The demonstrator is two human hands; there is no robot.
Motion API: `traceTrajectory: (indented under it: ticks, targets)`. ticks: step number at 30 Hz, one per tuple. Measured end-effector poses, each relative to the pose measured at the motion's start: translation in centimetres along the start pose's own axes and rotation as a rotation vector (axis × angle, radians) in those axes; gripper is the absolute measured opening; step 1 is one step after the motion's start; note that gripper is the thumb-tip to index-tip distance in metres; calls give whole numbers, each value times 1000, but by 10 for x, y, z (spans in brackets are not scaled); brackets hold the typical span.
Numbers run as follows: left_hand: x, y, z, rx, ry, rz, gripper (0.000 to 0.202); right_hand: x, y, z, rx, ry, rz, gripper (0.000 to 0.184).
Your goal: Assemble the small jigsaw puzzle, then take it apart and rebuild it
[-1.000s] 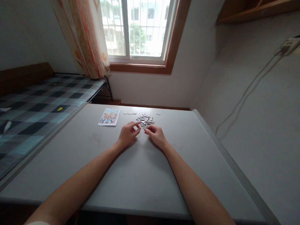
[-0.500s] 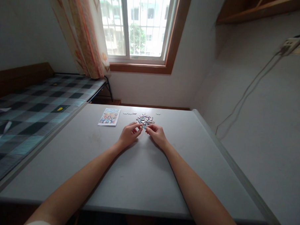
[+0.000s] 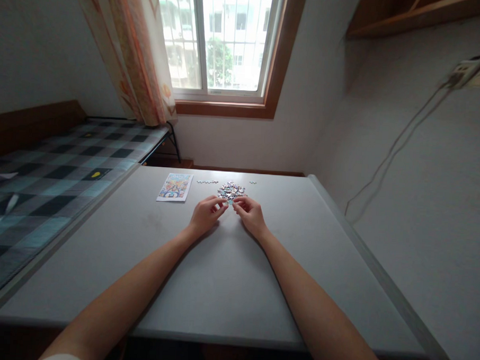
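A small heap of jigsaw pieces lies near the far edge of the grey table. My left hand rests on the table just in front of the heap, its fingertips pinched together at the heap's near edge. My right hand sits close beside it, fingers curled into a pinch, fingertips almost meeting those of the left. Something tiny, perhaps a puzzle piece, is between the fingertips, too small to make out. A colourful picture card lies flat to the left of the heap.
A short row of joined pieces and a stray bit lie behind the heap. A bed with a checked cover borders the table's left side. A wall runs along the right, a window behind.
Both hands have crept slightly forward toward the heap and closer together. My left fingers have gone from a pointing forefinger to a pinch.
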State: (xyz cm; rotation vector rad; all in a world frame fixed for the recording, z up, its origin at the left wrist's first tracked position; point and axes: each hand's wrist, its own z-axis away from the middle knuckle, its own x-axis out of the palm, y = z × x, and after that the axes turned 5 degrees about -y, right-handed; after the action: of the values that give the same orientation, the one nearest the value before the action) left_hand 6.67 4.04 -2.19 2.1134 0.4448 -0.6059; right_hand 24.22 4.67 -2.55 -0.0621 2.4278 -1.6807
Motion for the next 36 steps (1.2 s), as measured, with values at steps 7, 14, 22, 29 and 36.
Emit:
traceTrajectory:
  ticks: [7, 14, 22, 29, 36]
  targets:
    - [0, -1, 0, 9, 0, -6, 19, 1, -1, 0, -4, 15, -13, 23]
    - [0, 0, 0, 17, -6, -1, 19, 1, -2, -1, -4, 22, 11, 21]
    - [0, 2, 0, 7, 0, 39, 19, 1, -4, -1, -5, 16, 24, 20]
    - [-1, 5, -1, -11, 7, 68, 22, 1, -3, 0, -7, 15, 39, 19]
    - [1, 2, -1, -27, 2, 80, 19, 1, -4, -1, -3, 24, 44, 19]
